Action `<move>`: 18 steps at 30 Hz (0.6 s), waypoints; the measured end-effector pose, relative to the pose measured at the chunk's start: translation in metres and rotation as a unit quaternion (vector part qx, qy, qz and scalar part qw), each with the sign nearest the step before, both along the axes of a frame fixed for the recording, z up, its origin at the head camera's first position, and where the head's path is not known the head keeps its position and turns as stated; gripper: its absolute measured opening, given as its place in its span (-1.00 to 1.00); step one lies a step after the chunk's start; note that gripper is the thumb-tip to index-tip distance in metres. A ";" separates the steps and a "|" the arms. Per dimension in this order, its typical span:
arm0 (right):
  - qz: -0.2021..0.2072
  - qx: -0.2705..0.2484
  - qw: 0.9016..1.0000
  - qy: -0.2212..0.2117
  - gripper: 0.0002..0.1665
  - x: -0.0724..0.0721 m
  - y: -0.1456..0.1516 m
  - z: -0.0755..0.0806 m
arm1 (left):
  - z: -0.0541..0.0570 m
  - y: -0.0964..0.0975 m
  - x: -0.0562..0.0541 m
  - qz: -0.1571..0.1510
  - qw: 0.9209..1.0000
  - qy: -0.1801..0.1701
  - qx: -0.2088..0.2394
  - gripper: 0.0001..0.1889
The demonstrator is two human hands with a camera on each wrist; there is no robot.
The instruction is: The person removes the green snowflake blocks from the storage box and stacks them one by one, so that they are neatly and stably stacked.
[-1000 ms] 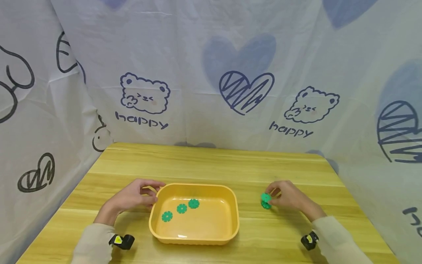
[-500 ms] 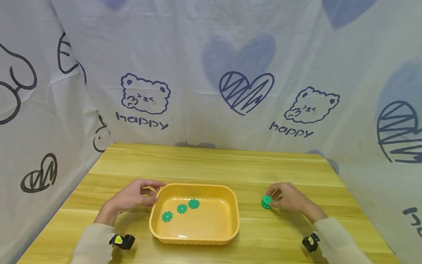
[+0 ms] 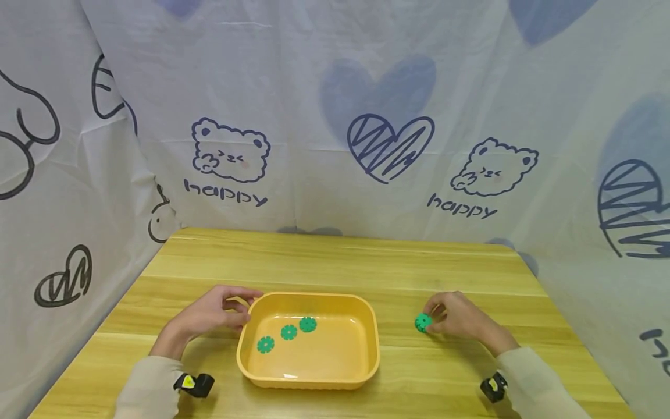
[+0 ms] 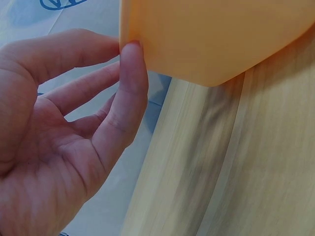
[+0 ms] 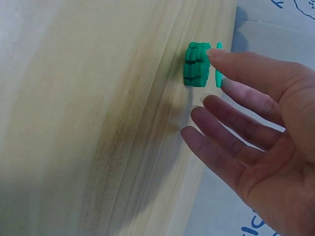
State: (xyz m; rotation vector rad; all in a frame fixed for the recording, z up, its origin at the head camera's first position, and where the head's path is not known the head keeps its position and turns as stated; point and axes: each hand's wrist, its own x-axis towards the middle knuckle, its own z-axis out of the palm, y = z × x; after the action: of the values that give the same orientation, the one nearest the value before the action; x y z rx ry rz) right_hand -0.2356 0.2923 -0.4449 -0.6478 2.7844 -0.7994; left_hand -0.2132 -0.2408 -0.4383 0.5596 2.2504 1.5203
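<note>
My left hand (image 3: 211,308) holds the yellow plastic tray (image 3: 309,381) at its back left corner. In the left wrist view, a fingertip presses the outside of the tray wall (image 4: 197,39) while another finger meets its edge. Inside the tray lie three green notched plastic discs, one (image 3: 265,344) further left than the others. To the right of the tray, my right hand (image 3: 458,314) pinches a green snowflake disc (image 5: 219,66) by its edge between thumb and index finger. That disc is just above a short stack of matching discs (image 5: 197,66) on the table. The other right fingers are loosely spread.
The wooden table (image 3: 335,262) reaches back to a white cloth (image 3: 309,192) printed with hearts and bears, which also hangs at both sides. Black wrist cameras (image 3: 193,384) sit on both forearms over the table's near part.
My right hand has come down slightly with the pinched disc, which now overlaps the stack more closely. My left hand and the tray have stayed in place.
</note>
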 end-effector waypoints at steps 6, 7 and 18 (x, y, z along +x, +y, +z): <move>-0.009 0.013 1.000 0.007 -0.70 0.001 -0.001 -0.001 | 0.000 0.000 0.000 -0.001 1.000 0.003 0.001 -0.43; -0.011 0.014 1.000 0.009 -0.70 0.001 -0.001 -0.001 | 0.000 0.000 0.000 -0.002 1.000 0.003 0.003 -0.43; -0.010 0.014 1.000 0.021 -0.71 0.001 0.000 -0.004 | 0.001 0.000 0.002 -0.004 1.000 0.006 0.018 -0.43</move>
State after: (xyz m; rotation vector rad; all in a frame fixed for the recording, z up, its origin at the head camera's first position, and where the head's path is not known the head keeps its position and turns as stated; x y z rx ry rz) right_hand -0.2346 0.2919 -0.4488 -0.6413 2.8387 -0.7589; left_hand -0.2116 -0.2407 -0.4374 0.5879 2.2311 1.5593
